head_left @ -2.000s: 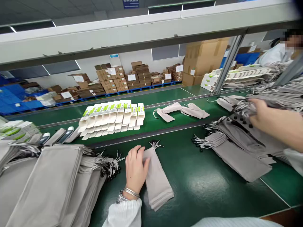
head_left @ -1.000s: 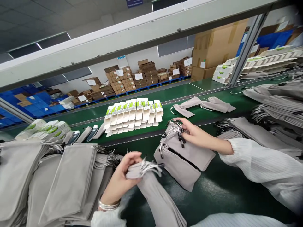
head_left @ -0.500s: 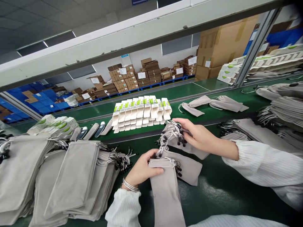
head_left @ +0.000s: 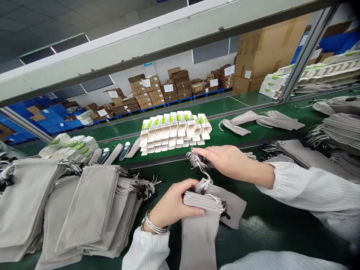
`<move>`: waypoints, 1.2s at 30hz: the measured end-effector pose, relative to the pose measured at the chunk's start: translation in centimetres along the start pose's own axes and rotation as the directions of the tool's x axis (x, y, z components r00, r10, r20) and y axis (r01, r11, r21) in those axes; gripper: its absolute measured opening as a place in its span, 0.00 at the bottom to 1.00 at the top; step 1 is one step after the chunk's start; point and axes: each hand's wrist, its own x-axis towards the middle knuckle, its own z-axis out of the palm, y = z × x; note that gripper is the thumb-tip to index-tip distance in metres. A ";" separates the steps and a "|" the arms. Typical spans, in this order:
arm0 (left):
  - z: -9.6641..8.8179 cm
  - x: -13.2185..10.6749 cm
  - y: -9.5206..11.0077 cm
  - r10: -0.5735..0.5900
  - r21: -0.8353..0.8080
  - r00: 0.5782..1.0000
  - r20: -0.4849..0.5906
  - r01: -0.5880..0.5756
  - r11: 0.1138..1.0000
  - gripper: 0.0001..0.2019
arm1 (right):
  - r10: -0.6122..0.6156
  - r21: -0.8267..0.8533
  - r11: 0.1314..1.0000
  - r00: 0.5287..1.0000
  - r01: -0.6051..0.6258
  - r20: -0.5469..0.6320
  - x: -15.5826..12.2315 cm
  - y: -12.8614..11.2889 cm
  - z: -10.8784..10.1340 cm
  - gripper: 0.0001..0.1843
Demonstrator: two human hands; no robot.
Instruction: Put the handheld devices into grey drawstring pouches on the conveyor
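My left hand [head_left: 171, 205] is closed round the top end of a thin stack of grey drawstring pouches [head_left: 200, 232] that hangs toward me over the green bench. My right hand [head_left: 225, 160] reaches in from the right, palm down and fingers stretched out, resting on the corded ends of a small bundle of grey pouches [head_left: 233, 204] lying on the bench just behind the left hand. Black cord stoppers and pale cords [head_left: 198, 164] stick out under its fingertips.
Large piles of grey pouches [head_left: 70, 210] lie at the left and more grey pouch piles [head_left: 332, 138] at the right. On the green conveyor [head_left: 225, 140] behind lie a row of white-and-green boxes [head_left: 174, 129] and a few loose pouches [head_left: 261, 120]. Cartons are stacked in the background.
My right hand brought a bundle of pouches from the right pile to the middle and now lies flat on it. My left hand lifted its stack and drew it nearer.
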 end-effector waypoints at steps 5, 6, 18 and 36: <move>0.5 -0.3 0.7 0.082 -0.011 0.996 -0.016 -0.082 0.997 0.25 | -0.033 -0.025 0.999 0.998 0.034 0.049 0.1 0.0 0.2 0.36; 0.5 -0.5 0.6 0.080 -0.006 0.996 -0.045 -0.081 0.997 0.26 | -0.037 -0.028 0.999 0.997 0.039 0.063 0.0 0.1 0.3 0.36; 0.7 -0.9 0.1 0.007 0.057 0.990 -0.144 0.001 0.998 0.24 | -0.132 -0.093 0.986 0.987 0.141 0.096 0.0 -1.5 0.1 0.28; 0.4 -4.7 1.2 0.031 0.165 0.969 -0.245 0.010 0.986 0.14 | -0.040 0.014 0.999 0.996 0.039 0.085 0.5 0.4 -0.9 0.33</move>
